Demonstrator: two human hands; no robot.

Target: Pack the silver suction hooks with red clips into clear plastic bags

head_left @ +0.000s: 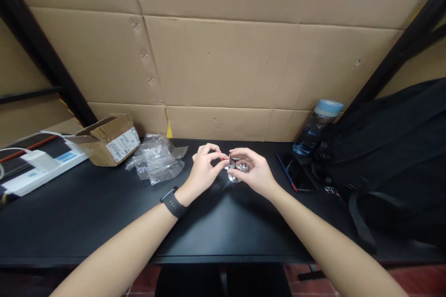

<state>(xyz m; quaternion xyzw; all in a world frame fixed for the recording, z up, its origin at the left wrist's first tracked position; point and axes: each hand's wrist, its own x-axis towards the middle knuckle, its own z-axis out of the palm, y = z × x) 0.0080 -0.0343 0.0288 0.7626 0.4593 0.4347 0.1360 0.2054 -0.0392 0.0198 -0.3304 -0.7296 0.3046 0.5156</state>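
Near the middle of the black table, a shiny metal object with several round parts sits between my two hands. My left hand, with a black watch on its wrist, pinches a small red piece at the left side of the metal object. My right hand curves around the right side, its thumb and fingers closed in on the metal object. A thin upright part stands between the fingertips of both hands. The fingers partly hide the metal object, and its finer details are too small to tell.
Clear plastic bags, an open cardboard box and a white power strip lie left on the table. To the right are a phone, a pen, a blue-lidded bottle and a black bag. Cardboard lines the back.
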